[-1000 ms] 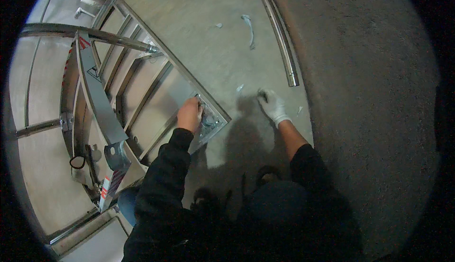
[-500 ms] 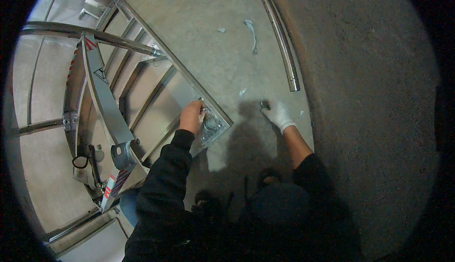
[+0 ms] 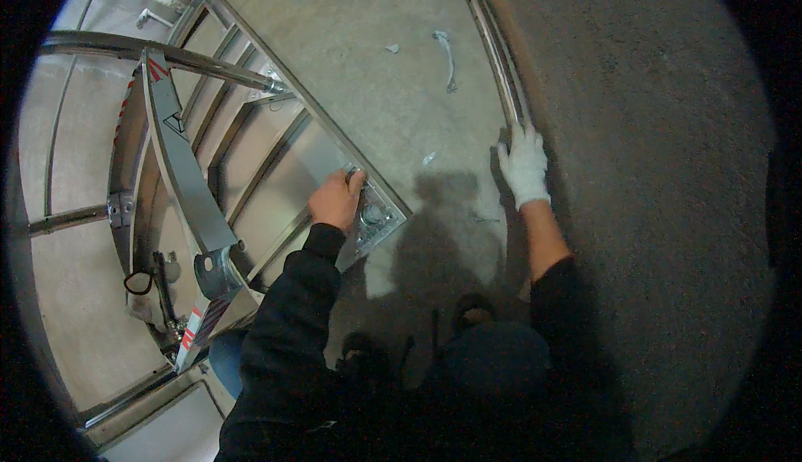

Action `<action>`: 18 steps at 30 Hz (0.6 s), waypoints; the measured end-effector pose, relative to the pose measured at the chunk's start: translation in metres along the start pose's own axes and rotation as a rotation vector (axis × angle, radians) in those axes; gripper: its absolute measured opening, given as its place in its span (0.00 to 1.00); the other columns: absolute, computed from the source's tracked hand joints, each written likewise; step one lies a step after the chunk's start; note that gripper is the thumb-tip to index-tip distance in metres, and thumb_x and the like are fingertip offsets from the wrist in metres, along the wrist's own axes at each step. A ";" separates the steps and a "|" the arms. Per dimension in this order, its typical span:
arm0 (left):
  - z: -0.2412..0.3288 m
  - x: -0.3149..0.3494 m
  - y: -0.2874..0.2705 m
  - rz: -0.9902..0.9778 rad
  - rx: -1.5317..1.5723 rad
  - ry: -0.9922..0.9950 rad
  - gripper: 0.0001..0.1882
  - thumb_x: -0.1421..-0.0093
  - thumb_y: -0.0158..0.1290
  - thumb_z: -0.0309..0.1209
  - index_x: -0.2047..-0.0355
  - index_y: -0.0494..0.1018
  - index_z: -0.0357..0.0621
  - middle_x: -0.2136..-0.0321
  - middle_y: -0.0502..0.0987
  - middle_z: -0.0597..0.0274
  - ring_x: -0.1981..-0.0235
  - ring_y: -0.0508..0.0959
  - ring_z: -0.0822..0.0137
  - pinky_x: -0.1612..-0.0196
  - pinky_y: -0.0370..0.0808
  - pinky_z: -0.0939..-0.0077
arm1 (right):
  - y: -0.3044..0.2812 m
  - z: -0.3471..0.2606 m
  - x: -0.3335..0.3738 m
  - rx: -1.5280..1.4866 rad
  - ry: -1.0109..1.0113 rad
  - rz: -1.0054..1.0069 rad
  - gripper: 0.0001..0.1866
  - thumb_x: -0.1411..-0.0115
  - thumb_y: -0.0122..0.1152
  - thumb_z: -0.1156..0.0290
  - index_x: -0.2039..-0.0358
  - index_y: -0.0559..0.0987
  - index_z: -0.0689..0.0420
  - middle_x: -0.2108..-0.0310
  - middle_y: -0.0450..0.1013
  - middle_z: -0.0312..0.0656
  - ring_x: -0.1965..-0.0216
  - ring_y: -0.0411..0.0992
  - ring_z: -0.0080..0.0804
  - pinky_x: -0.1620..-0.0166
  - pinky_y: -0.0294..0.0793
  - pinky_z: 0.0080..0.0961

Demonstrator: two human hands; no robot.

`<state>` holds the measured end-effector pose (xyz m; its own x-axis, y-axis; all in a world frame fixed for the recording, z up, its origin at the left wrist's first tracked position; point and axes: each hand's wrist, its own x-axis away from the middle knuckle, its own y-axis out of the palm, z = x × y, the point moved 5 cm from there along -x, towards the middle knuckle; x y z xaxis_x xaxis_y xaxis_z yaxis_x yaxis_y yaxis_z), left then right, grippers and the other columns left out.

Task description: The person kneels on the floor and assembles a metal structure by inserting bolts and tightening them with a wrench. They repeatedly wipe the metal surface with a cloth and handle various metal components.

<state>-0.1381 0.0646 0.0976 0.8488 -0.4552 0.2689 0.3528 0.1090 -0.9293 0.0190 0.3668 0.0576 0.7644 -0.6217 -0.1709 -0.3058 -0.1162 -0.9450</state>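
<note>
My left hand [image 3: 334, 200] is bare, its fingers curled closed at the edge of a clear-looking corner plate [image 3: 373, 221] on a metal frame [image 3: 322, 119]. Whatever the fingers hold, if anything, is hidden. On the plate sits a round metal ring. My right hand [image 3: 525, 165], in a white glove, lies over the near end of a long shiny metal tube [image 3: 494, 40] on the floor. Its fingers stretch along the tube and the thumb stands apart; the tube's end is covered by the hand. A small thin object [image 3: 487, 220] lies on the floor below this hand.
Metal cross-bars [image 3: 267, 161] span the frame at left, beneath a curved grey panel [image 3: 180, 149] and a round rail [image 3: 200, 63]. Scraps [image 3: 449, 61] lie on the pale floor. A dark rough surface [image 3: 652, 170] extends along the right.
My right hand has moved right and up from the floor to the tube's end, and the small dark item no longer shows in it. My left hand has shifted slightly at the plate.
</note>
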 end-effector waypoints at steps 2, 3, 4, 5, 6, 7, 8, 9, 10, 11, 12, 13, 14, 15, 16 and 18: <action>0.000 0.001 -0.003 0.057 0.056 0.165 0.15 0.42 0.46 0.40 0.69 0.72 0.40 0.69 0.75 0.46 0.66 0.75 0.48 0.66 0.71 0.58 | 0.018 0.009 -0.020 0.007 0.102 -0.085 0.31 0.49 0.60 0.63 0.47 0.61 0.58 0.50 0.61 0.54 0.53 0.65 0.52 0.52 0.69 0.42; -0.005 -0.002 0.002 0.039 0.026 0.261 0.14 0.42 0.46 0.39 0.70 0.71 0.40 0.68 0.74 0.46 0.66 0.75 0.48 0.66 0.71 0.57 | 0.029 0.014 -0.026 0.007 0.152 -0.127 0.32 0.49 0.61 0.63 0.45 0.60 0.58 0.50 0.61 0.54 0.54 0.65 0.52 0.52 0.69 0.42; -0.005 -0.003 0.006 0.038 0.003 0.311 0.13 0.42 0.47 0.38 0.70 0.71 0.40 0.69 0.74 0.46 0.66 0.75 0.48 0.67 0.70 0.57 | 0.038 0.023 -0.027 0.009 0.188 -0.135 0.34 0.50 0.62 0.65 0.45 0.59 0.59 0.51 0.62 0.55 0.53 0.65 0.52 0.53 0.69 0.42; -0.003 -0.005 0.009 0.037 -0.019 0.364 0.12 0.42 0.47 0.37 0.70 0.71 0.40 0.69 0.74 0.46 0.67 0.75 0.48 0.67 0.70 0.56 | 0.045 0.033 -0.028 0.039 0.211 -0.140 0.34 0.50 0.62 0.66 0.44 0.58 0.59 0.51 0.62 0.55 0.53 0.65 0.53 0.52 0.69 0.42; -0.004 -0.004 0.011 0.057 -0.046 0.349 0.12 0.42 0.47 0.37 0.71 0.71 0.40 0.70 0.74 0.47 0.68 0.75 0.47 0.67 0.70 0.56 | 0.045 0.031 -0.029 0.061 0.224 -0.153 0.35 0.50 0.62 0.66 0.44 0.58 0.59 0.51 0.62 0.54 0.53 0.65 0.53 0.52 0.69 0.42; -0.005 -0.002 0.014 0.062 -0.073 0.317 0.12 0.42 0.47 0.37 0.70 0.71 0.40 0.71 0.74 0.47 0.68 0.75 0.47 0.67 0.70 0.56 | 0.046 0.028 -0.030 0.085 0.237 -0.165 0.35 0.50 0.62 0.67 0.44 0.57 0.59 0.51 0.62 0.54 0.52 0.64 0.53 0.52 0.69 0.42; -0.005 -0.002 0.016 0.067 -0.100 0.286 0.13 0.42 0.46 0.38 0.69 0.71 0.40 0.71 0.74 0.47 0.69 0.75 0.46 0.66 0.70 0.55 | 0.046 0.034 -0.031 -0.015 0.353 -0.219 0.33 0.53 0.62 0.68 0.47 0.62 0.61 0.53 0.65 0.56 0.53 0.67 0.51 0.54 0.70 0.41; -0.002 -0.003 0.018 0.059 -0.122 0.245 0.14 0.41 0.46 0.39 0.67 0.70 0.41 0.71 0.74 0.47 0.69 0.75 0.45 0.66 0.70 0.55 | 0.047 0.038 -0.033 -0.158 0.420 -0.269 0.31 0.54 0.62 0.67 0.50 0.65 0.62 0.56 0.67 0.55 0.57 0.69 0.48 0.56 0.70 0.40; 0.001 -0.004 0.021 0.033 -0.142 0.201 0.15 0.41 0.46 0.40 0.66 0.70 0.40 0.72 0.74 0.47 0.70 0.75 0.45 0.66 0.70 0.55 | 0.048 0.041 -0.037 -0.301 0.487 -0.315 0.29 0.56 0.61 0.67 0.53 0.67 0.63 0.60 0.70 0.54 0.60 0.71 0.46 0.59 0.71 0.39; 0.004 -0.005 0.024 0.006 -0.164 0.157 0.16 0.40 0.45 0.41 0.65 0.70 0.40 0.72 0.74 0.47 0.70 0.74 0.44 0.65 0.70 0.55 | 0.048 0.045 -0.038 -0.445 0.554 -0.358 0.27 0.57 0.61 0.67 0.55 0.70 0.63 0.64 0.72 0.54 0.64 0.73 0.44 0.62 0.72 0.37; -0.005 0.000 0.019 -0.035 -0.204 0.072 0.16 0.41 0.45 0.42 0.64 0.70 0.40 0.72 0.74 0.46 0.70 0.74 0.43 0.65 0.70 0.54 | 0.024 0.007 -0.037 -0.654 0.493 -0.335 0.21 0.59 0.59 0.66 0.64 0.73 0.65 0.77 0.73 0.50 0.77 0.73 0.37 0.72 0.71 0.33; -0.004 0.001 0.015 -0.057 -0.196 0.033 0.17 0.41 0.46 0.42 0.64 0.70 0.39 0.72 0.74 0.46 0.71 0.75 0.44 0.65 0.70 0.55 | 0.017 -0.008 -0.031 -0.855 0.573 -0.376 0.20 0.59 0.59 0.66 0.66 0.73 0.66 0.82 0.71 0.44 0.81 0.71 0.31 0.78 0.69 0.28; 0.000 0.000 0.012 -0.080 -0.186 -0.001 0.17 0.41 0.46 0.41 0.64 0.69 0.39 0.73 0.75 0.46 0.71 0.75 0.44 0.65 0.71 0.55 | 0.017 -0.014 -0.023 -0.995 0.548 -0.363 0.19 0.57 0.60 0.67 0.66 0.73 0.66 0.81 0.71 0.44 0.81 0.71 0.30 0.78 0.69 0.27; 0.002 0.000 0.008 -0.086 -0.145 -0.018 0.17 0.41 0.47 0.41 0.63 0.70 0.38 0.73 0.75 0.47 0.71 0.75 0.45 0.65 0.71 0.55 | 0.020 -0.020 -0.011 -1.135 0.521 -0.350 0.19 0.56 0.60 0.68 0.65 0.73 0.66 0.79 0.72 0.44 0.81 0.71 0.29 0.78 0.69 0.26; 0.003 -0.002 0.010 -0.076 -0.106 0.062 0.16 0.41 0.46 0.40 0.63 0.69 0.38 0.71 0.74 0.48 0.69 0.75 0.47 0.63 0.71 0.57 | 0.020 -0.026 0.010 -1.204 0.562 -0.354 0.19 0.54 0.59 0.71 0.62 0.71 0.66 0.77 0.72 0.44 0.79 0.72 0.30 0.78 0.71 0.26; 0.003 -0.007 0.019 -0.042 -0.030 0.325 0.15 0.40 0.45 0.37 0.60 0.69 0.38 0.65 0.74 0.49 0.63 0.74 0.51 0.59 0.71 0.61 | 0.015 -0.037 0.064 -1.237 0.578 -0.343 0.20 0.52 0.59 0.74 0.58 0.68 0.65 0.74 0.72 0.43 0.77 0.72 0.30 0.76 0.72 0.25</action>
<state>-0.1364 0.0730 0.0785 0.6617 -0.7177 0.2170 0.3694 0.0602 -0.9273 0.0422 0.2965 0.0433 0.6565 -0.6146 0.4374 -0.6796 -0.7335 -0.0107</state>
